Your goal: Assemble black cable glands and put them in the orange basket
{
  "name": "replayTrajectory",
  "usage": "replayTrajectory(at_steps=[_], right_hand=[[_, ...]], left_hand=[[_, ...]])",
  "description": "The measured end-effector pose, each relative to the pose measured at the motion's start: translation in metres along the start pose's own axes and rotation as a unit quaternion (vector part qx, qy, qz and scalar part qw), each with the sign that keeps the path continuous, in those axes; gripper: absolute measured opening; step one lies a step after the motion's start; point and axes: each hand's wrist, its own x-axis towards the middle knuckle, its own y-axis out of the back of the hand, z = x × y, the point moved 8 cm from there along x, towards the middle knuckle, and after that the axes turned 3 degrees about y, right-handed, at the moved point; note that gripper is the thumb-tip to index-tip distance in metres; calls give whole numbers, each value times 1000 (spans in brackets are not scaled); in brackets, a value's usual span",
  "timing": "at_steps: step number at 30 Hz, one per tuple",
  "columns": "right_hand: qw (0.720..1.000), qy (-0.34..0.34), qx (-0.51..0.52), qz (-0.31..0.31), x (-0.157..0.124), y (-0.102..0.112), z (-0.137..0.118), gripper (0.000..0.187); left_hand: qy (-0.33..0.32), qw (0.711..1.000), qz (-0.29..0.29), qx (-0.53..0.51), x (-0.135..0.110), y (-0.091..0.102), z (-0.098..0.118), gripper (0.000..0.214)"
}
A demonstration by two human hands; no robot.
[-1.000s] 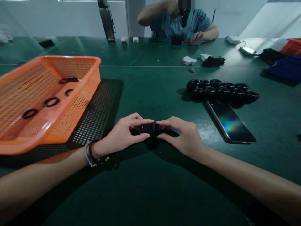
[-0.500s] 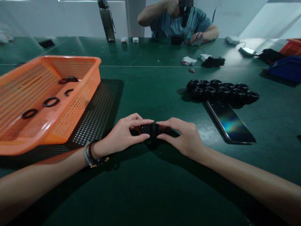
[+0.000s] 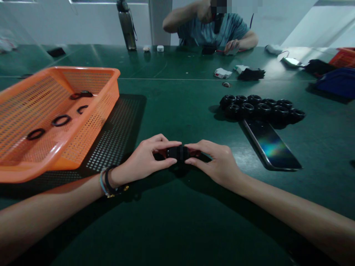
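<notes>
A small black cylindrical part (image 3: 177, 152) lies sideways between my hands, low over the green table (image 3: 172, 221). My left hand (image 3: 152, 155) pinches its left end between thumb and fingers. The right end is gripped by the thumb and fingers of my right hand (image 3: 215, 160). A ridged band shows at the middle of the part; both ends are partly covered by fingertips. Away to the right stand several black round parts with ring-shaped tops (image 3: 262, 107), grouped in two rows.
An orange perforated basket (image 3: 101, 111) with several black rings stands at the left. A smartphone (image 3: 273, 146) lies at the right. Farther back are a bottle (image 3: 127, 29), small white packets (image 3: 222, 73), a blue bin (image 3: 337, 83) and a co-worker (image 3: 213, 31) across the table.
Both hands keep their hold on the black part with hardly any movement. The whole view has shifted very slightly downward.
</notes>
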Motion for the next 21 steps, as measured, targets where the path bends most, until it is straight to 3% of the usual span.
replayTrajectory(at_steps=[7, 12, 21], right_hand=[[1000, -2, 2, -12, 1, -1, 0, 19], [1000, -12, 7, -6, 0, 0, 0, 28], [1000, -14, 6, -1, 1, -1, 0, 21]], left_hand=[[-3, 1000, -5, 3, 1, 0, 1, 35], [1, 1000, 1, 10, 0, 1, 1, 35], [1, 1000, -8, 2, 1, 0, 1, 36]])
